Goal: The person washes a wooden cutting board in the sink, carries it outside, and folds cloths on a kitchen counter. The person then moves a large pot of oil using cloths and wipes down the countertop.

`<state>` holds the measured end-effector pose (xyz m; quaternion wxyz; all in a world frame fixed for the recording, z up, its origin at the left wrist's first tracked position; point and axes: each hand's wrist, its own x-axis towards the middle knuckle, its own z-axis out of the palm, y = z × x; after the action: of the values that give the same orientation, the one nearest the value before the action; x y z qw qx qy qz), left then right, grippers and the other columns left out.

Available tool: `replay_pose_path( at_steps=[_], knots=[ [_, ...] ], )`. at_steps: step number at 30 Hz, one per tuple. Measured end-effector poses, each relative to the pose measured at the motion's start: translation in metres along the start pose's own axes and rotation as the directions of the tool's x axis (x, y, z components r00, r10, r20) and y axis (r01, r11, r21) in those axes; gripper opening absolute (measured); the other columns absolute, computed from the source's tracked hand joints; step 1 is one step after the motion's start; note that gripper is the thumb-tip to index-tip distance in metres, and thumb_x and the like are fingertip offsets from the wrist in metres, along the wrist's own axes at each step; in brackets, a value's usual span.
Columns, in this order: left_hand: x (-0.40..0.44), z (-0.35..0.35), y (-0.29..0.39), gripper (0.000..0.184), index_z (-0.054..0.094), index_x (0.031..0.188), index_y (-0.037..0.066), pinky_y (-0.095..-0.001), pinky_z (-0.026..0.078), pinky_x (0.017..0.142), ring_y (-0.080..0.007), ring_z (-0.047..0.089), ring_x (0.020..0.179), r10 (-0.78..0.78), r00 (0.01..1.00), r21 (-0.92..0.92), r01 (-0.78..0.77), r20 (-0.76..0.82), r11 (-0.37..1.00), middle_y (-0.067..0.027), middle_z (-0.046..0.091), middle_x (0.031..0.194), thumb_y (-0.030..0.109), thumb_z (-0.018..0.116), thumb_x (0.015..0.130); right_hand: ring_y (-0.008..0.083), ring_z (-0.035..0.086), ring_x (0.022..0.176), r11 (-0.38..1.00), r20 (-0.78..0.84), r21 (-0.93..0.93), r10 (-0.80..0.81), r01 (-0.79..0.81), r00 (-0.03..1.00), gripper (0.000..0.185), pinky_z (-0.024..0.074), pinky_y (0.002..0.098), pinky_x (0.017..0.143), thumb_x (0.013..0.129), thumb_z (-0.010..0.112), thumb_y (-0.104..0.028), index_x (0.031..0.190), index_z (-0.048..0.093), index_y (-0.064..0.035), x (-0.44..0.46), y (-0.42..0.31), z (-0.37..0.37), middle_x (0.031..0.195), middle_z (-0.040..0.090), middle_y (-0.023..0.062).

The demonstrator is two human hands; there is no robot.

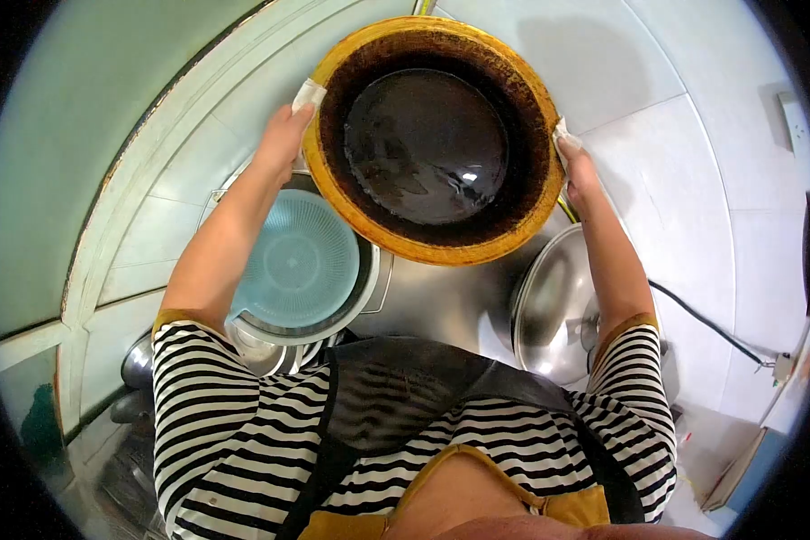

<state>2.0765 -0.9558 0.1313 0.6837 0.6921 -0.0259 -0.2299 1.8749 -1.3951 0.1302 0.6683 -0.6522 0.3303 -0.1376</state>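
Observation:
A large round pot (426, 146) with a yellow-brown rim and a dark, shiny inside is held up between my two hands. My left hand (290, 135) grips its left edge through a folded white cloth (309, 94). On the opposite edge, my right hand (581, 168) is closed on the rim with another white cloth (562, 135). Below the pot at the left, a light blue plastic colander (297, 256) rests in a metal pot (369, 270). To the right, a shiny metal lid or bowl (556, 310) lies beneath my right forearm.
A stainless steel surface (436, 301) extends under the pot. White tiled wall (657, 171) stands ahead and to the right, with a wall socket (796, 126). A black cable (711, 322) runs at the right. A green panel (72, 117) is at the left.

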Motion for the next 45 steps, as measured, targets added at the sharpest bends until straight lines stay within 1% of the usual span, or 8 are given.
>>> replay_pose_path(
  at_steps=[6, 10, 16, 20, 22, 24, 33, 45],
  knots=[
    [-0.010, -0.007, 0.008, 0.044, 0.052, 0.110, -0.005, -0.0324, 0.043, 0.077, -0.0211, 0.055, 0.087, 0.084, 0.990, 0.237, -0.055, -0.113, 0.970, -0.0143, 0.059, 0.100, 0.033, 0.046, 0.089, 0.0266, 0.056, 0.094, 0.829, -0.378, -0.557, -0.203, -0.047, 0.903, 0.063, 0.0429, 0.0338, 0.082, 0.084, 0.051, -0.041, 0.118, 0.042, 0.0118, -0.015, -0.009, -0.001, 0.103, 0.057, 0.0224],
    [-0.021, -0.044, 0.020, 0.048, 0.053, 0.108, -0.006, -0.0332, 0.043, 0.076, -0.0220, 0.056, 0.080, 0.403, 0.903, 0.627, -0.229, -0.147, 0.744, -0.0154, 0.060, 0.090, 0.037, 0.044, 0.089, 0.0186, 0.052, 0.083, 0.958, -0.478, 0.045, -0.229, 0.283, 0.848, 0.053, 0.0414, 0.0320, 0.077, 0.089, 0.044, -0.038, 0.115, 0.046, 0.0081, -0.126, -0.058, -0.003, 0.093, 0.056, 0.0145],
    [-0.190, 0.036, 0.094, 0.035, 0.050, 0.111, -0.003, -0.0298, 0.042, 0.078, -0.0168, 0.052, 0.088, 0.583, 0.783, 0.134, -0.568, -0.219, 0.812, -0.0117, 0.057, 0.099, 0.025, 0.042, 0.092, 0.0239, 0.045, 0.114, 0.837, -0.351, 0.235, -0.402, 0.495, 0.846, 0.046, 0.0342, 0.0360, 0.096, 0.091, 0.043, -0.029, 0.125, 0.037, 0.0012, -0.353, -0.041, -0.048, 0.122, 0.047, 0.0135],
    [-0.287, 0.104, 0.032, 0.028, 0.051, 0.106, -0.002, -0.0299, 0.042, 0.074, -0.0154, 0.052, 0.086, 0.415, 0.908, 0.349, -0.410, 0.066, 0.843, -0.0089, 0.057, 0.094, 0.019, 0.043, 0.091, 0.0152, 0.048, 0.098, 0.972, -0.368, -0.176, -0.210, 0.154, 0.906, 0.045, 0.0388, 0.0309, 0.085, 0.092, 0.041, -0.032, 0.125, 0.039, -0.0008, -0.438, 0.017, -0.047, 0.113, 0.049, 0.0062],
    [-0.334, 0.140, -0.010, 0.027, 0.052, 0.106, -0.001, -0.0300, 0.042, 0.073, -0.0149, 0.051, 0.085, 0.207, 0.936, -0.112, -0.181, 0.284, 0.977, -0.0076, 0.056, 0.094, 0.020, 0.044, 0.091, 0.0126, 0.047, 0.095, 0.983, -0.184, 0.050, -0.166, 0.178, 0.969, 0.044, 0.0389, 0.0288, 0.082, 0.094, 0.038, -0.033, 0.127, 0.040, -0.0031, -0.457, 0.034, -0.048, 0.110, 0.050, 0.0037],
    [-0.358, 0.159, -0.029, 0.030, 0.051, 0.110, 0.000, -0.0293, 0.041, 0.080, -0.0148, 0.051, 0.090, 0.039, 0.781, 0.361, -0.332, 0.623, 0.871, -0.0073, 0.056, 0.100, 0.022, 0.044, 0.091, 0.0113, 0.046, 0.098, 0.983, 0.035, 0.145, -0.116, 0.110, 0.993, 0.045, 0.0385, 0.0271, 0.084, 0.095, 0.036, -0.034, 0.129, 0.040, -0.0054, -0.484, 0.019, -0.053, 0.111, 0.050, 0.0032],
    [-0.474, 0.269, -0.077, 0.065, 0.022, 0.135, 0.003, -0.0407, 0.037, 0.097, -0.0251, 0.041, 0.120, -0.378, 0.038, 0.349, 0.306, 0.925, 0.886, -0.0123, 0.036, 0.134, 0.051, 0.029, 0.092, 0.0164, 0.042, 0.112, 0.972, -0.063, 0.210, -0.093, 0.104, 0.994, 0.056, 0.0335, 0.0279, 0.095, 0.094, 0.037, -0.038, 0.139, 0.023, -0.0090, -0.600, 0.089, -0.103, 0.126, 0.044, 0.0086],
    [-0.564, 0.315, -0.090, 0.062, 0.023, 0.137, 0.004, -0.0402, 0.039, 0.093, -0.0272, 0.029, 0.128, -0.547, -0.582, 0.596, -0.128, 0.601, 0.792, -0.0128, 0.027, 0.140, 0.039, 0.045, 0.090, 0.0152, 0.054, 0.097, 0.973, -0.761, 0.207, 0.091, 0.107, 0.642, 0.054, 0.0420, 0.0286, 0.087, 0.078, 0.061, -0.011, 0.128, 0.042, -0.0091, -0.730, 0.150, -0.065, 0.105, 0.059, 0.0067]
  ],
)
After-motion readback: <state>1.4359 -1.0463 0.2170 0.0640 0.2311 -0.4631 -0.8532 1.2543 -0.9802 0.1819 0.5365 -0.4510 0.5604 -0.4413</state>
